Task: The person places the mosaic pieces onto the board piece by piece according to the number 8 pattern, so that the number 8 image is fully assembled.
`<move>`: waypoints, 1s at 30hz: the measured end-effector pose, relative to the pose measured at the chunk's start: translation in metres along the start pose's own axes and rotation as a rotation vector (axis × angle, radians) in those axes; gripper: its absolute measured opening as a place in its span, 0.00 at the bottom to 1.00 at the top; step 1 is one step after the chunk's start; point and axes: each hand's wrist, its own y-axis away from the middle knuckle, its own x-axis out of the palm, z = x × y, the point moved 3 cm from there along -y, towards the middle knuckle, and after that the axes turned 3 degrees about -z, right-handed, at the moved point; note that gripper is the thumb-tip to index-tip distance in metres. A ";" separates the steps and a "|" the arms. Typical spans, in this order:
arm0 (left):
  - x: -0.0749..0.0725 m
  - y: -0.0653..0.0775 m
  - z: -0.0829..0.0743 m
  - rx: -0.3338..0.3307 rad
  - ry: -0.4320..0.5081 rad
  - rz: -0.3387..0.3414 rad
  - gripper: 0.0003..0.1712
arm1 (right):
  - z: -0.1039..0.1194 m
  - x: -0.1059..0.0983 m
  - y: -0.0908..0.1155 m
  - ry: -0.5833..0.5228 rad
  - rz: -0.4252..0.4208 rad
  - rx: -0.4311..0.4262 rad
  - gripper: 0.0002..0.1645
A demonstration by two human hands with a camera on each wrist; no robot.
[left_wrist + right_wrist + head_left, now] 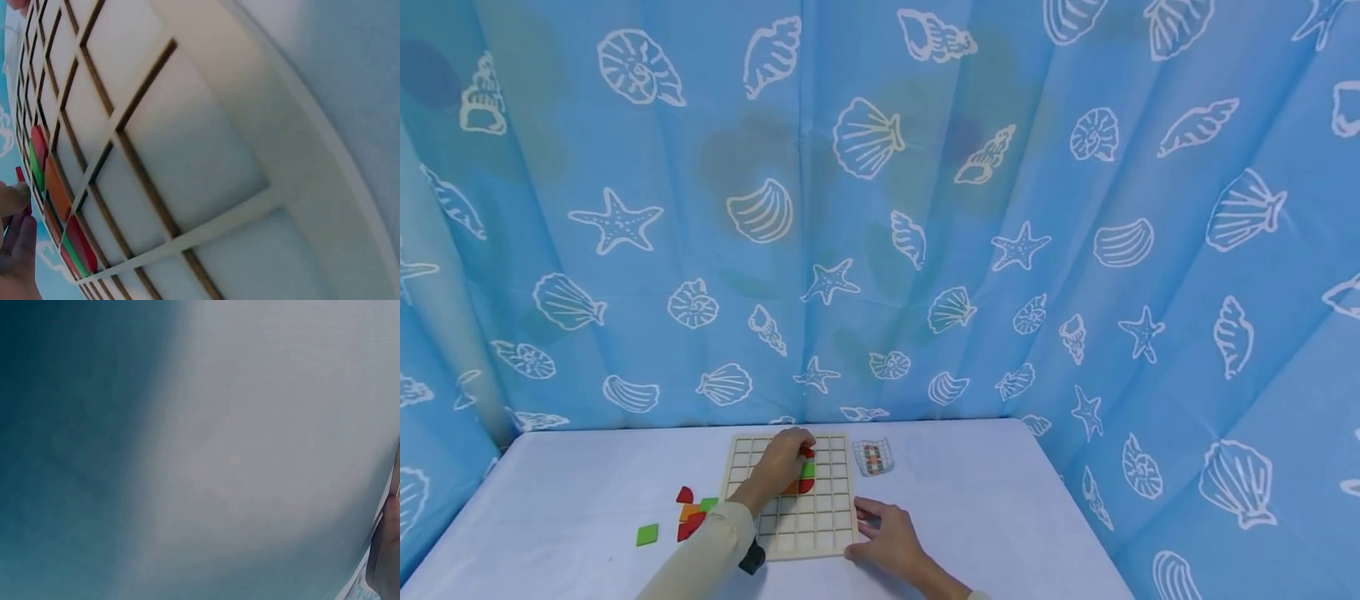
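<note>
A pale square grid board (793, 546) lies on the white table. My left hand (778, 462) reaches over it and pinches a small red piece (20, 174) at the far middle cells. Close by in the grid sit a green piece (807, 470), a red piece (806, 486) and an orange piece (57, 187); more red and green pieces show beside them in the left wrist view. My right hand (891, 537) rests at the board's near right corner, its fingertips and thumb against the edge. In the right wrist view only part of that hand (389, 547) shows.
Left of the board lie several loose pieces, among them a red quarter-round piece (685, 495), an orange piece (688, 512) and a green diamond (647, 535). A small pattern card (873, 457) lies beyond the board's right side. A blue shell-print curtain (880, 250) hangs behind the table.
</note>
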 end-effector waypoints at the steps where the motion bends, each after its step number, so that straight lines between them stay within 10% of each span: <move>1: 0.001 -0.001 0.000 -0.009 0.001 0.001 0.16 | 0.000 0.000 0.000 -0.003 -0.001 -0.001 0.45; 8: 0.007 -0.002 0.002 -0.086 -0.015 0.034 0.14 | -0.002 0.001 -0.001 -0.024 0.008 0.004 0.45; 30: 0.010 -0.009 0.001 -0.016 -0.065 0.063 0.14 | -0.002 0.000 -0.001 -0.004 0.003 0.022 0.45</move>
